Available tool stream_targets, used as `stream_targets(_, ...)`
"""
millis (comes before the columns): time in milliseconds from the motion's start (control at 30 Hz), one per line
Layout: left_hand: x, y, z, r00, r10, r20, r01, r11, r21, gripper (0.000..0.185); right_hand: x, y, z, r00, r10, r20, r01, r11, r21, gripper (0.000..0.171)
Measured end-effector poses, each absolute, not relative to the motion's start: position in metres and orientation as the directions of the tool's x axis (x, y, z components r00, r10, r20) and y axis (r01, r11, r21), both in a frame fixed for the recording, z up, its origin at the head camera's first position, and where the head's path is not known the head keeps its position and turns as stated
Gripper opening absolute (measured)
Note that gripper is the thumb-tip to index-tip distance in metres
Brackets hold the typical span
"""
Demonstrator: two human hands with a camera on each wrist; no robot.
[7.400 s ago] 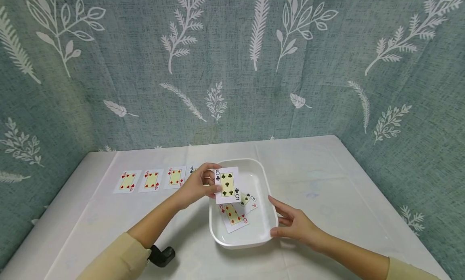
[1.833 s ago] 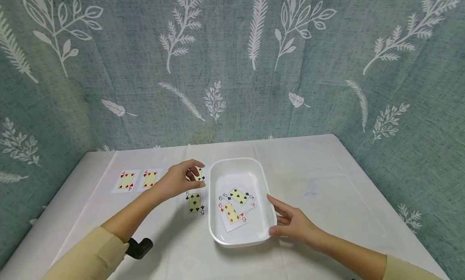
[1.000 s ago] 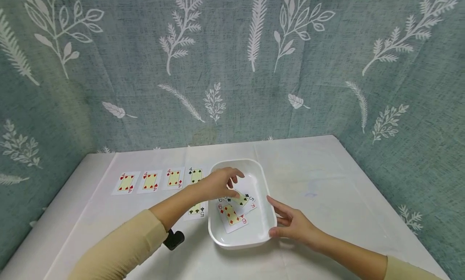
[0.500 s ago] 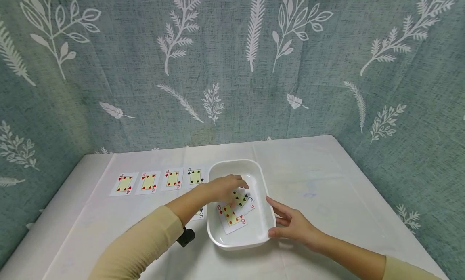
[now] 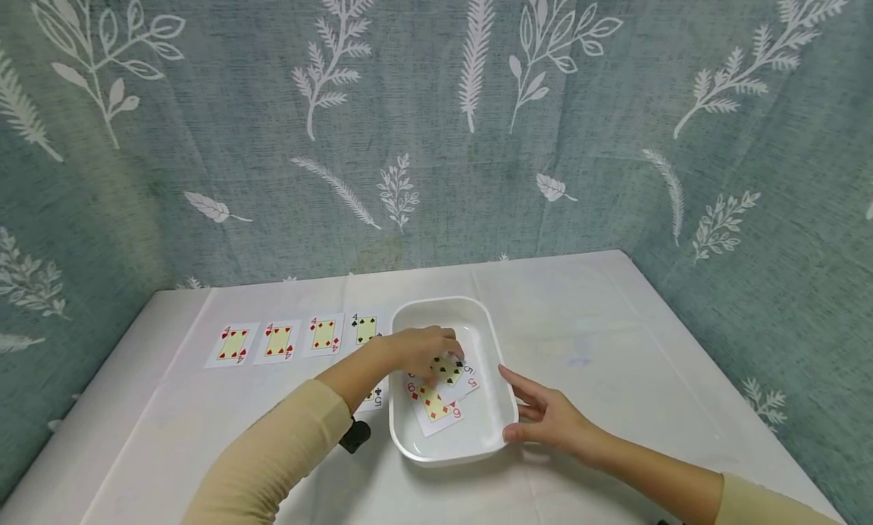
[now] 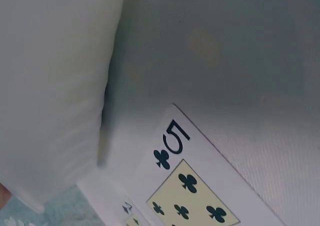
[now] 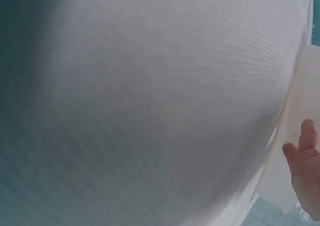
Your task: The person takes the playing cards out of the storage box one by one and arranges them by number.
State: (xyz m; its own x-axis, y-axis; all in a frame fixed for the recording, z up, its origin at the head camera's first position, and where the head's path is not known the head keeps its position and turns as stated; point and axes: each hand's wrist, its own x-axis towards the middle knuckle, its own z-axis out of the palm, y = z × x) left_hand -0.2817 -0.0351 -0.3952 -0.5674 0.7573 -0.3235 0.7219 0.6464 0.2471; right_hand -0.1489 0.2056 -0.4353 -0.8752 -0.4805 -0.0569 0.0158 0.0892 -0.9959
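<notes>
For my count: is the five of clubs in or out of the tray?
Out: the left-wrist view shows the five of clubs beside the tray.

The left hand [image 5: 421, 352] hangs palm-down, its fingers bent, while the right hand [image 5: 549, 420], nearer, holds thumb and fingers apart.

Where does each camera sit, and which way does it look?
Head: on the head, facing forward and down at the glossy white rounded tray; left hand, right hand and cream cloth sleeves show.
Left wrist: on that wrist, facing the white rectangular five of clubs card; a sliver of skin shows.
Right wrist: on that wrist, facing a blurry white surface; the right hand shows.
Head and left wrist share the five of clubs card.
</notes>
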Motion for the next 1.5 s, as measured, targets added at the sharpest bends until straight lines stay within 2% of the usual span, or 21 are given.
stream_targets(400, -0.281, -0.037, -0.400, -0.551, 0.758, -0.349, 0.711, 0.646, 0.279, 0.062, -0.148, 0.206, -0.436, -0.879, -0.473, -0.055, 0.012, 0.094, -0.996, 0.091)
stream_targets(700, -0.276, -0.033, -0.386, -0.513, 0.795, -0.324, 0.819, 0.566, 0.092, 0.056, -0.149, 0.207, -0.437, -0.880, -0.472, -0.048, 0.010, 0.082, -0.997, 0.092)
stream_targets(833, -0.274, -0.034, -0.375, -0.498, 0.806, -0.320, 0.839, 0.541, 0.055, 0.057, -0.150, 0.207, -0.437, -0.879, -0.474, -0.056, 0.019, 0.082, -0.996, 0.091)
stream_targets(1133, -0.273, -0.048, -0.355, -0.485, 0.791, -0.373, 0.794, 0.577, 0.191, 0.064, -0.150, 0.207, -0.436, -0.874, -0.483, -0.058, 0.026, 0.073, -0.997, 0.090)
stream_targets(1300, -0.274, -0.058, -0.356, -0.490, 0.811, -0.321, 0.774, 0.574, 0.267, 0.055, -0.150, 0.207, -0.436, -0.874, -0.482, -0.058, 0.026, 0.073, -0.997, 0.091)
stream_targets(1500, -0.277, -0.069, -0.364, -0.506, 0.830, -0.236, 0.708, 0.556, 0.435, 0.049, -0.150, 0.207, -0.435, -0.871, -0.487, -0.058, 0.031, 0.064, -0.997, 0.091)
